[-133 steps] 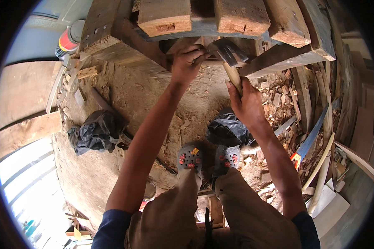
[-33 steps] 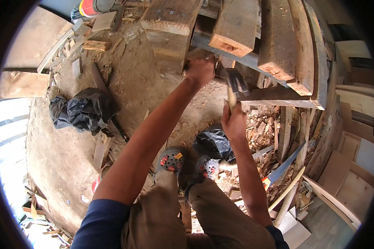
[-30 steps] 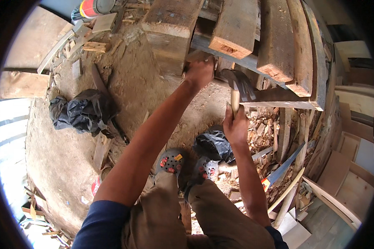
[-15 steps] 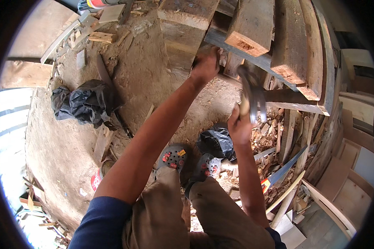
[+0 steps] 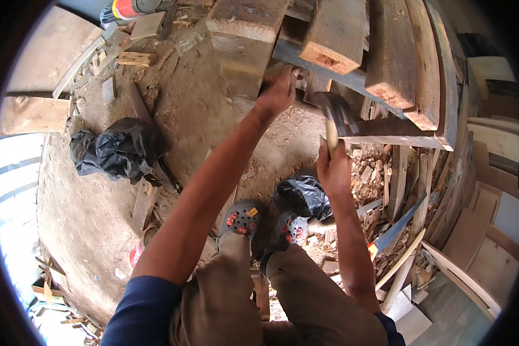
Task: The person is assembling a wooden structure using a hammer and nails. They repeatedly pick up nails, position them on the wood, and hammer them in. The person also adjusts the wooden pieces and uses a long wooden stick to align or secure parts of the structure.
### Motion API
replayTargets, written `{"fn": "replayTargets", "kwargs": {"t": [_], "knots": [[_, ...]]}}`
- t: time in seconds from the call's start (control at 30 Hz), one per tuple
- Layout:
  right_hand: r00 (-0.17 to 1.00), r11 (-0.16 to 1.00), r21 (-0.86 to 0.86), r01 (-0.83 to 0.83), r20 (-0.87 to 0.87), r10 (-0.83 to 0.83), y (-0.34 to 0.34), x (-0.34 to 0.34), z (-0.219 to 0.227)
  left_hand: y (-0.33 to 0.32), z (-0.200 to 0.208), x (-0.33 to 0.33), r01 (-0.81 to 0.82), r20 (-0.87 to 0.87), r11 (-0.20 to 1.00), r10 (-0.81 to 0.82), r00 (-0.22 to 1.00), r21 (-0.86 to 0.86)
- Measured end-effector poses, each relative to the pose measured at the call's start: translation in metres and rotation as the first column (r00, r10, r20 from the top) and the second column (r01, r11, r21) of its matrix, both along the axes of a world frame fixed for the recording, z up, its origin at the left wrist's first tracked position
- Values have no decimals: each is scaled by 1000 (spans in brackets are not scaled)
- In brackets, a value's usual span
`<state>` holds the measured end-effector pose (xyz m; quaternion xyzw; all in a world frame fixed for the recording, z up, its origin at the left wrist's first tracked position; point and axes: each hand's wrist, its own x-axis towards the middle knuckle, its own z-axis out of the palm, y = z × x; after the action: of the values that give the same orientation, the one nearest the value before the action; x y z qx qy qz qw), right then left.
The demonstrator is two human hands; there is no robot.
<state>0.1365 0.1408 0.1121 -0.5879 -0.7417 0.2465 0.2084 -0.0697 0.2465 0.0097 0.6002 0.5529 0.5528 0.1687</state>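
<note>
**Here, a hammer poised over stacked timber**

Plainly the work in hand is hammering at the timber stack; the right hand (image 5: 334,170) is clenched round the pale wooden handle of a hammer (image 5: 335,115), whose dark metal head sits raised just in front of the grey crosspiece (image 5: 352,86) that runs beneath the thick planks (image 5: 395,55); the left hand (image 5: 278,92) reaches forward with its fingers curled against the edge of a heavy wooden block (image 5: 245,37), bracing or steadying it, though whether it pinches something small there I cannot tell.

The step looks like mid-swing, between blows, with the head near the wood; I judge that the next move calls for a short, aimed stroke that keeps the head clear of the left fingers, which lie close beside the striking spot, while the left hand presses the block firm.

Below, both feet in grey perforated clogs (image 5: 241,216) stand on packed earth strewn with wood chips (image 5: 369,173); a crumpled black plastic bag (image 5: 303,196) lies just beside the right foot, another (image 5: 118,150) well apart to the left.
</note>
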Motion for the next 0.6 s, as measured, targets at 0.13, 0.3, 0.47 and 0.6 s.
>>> {"fn": "replayTargets", "kwargs": {"t": [0.13, 0.3, 0.47, 0.6], "knots": [[998, 999, -15, 28, -50, -29, -6, 19, 11, -14, 13, -6, 60, -54, 983, -70, 996, -171], [993, 996, -8, 92, -71, -92, -77, 78, -23, -104, 25, 20, 42, 15, 998, -41, 999, -39], [916, 926, 5, 377, 150, -373, -159, 152, -105, -224, 7, 71, 263, 43, 927, -261, 964, -266], [866, 939, 152, 308, 363, -343, -164, 154, -104, -246, -8, 75, 424, -57, 820, -480, 876, -385]]}}
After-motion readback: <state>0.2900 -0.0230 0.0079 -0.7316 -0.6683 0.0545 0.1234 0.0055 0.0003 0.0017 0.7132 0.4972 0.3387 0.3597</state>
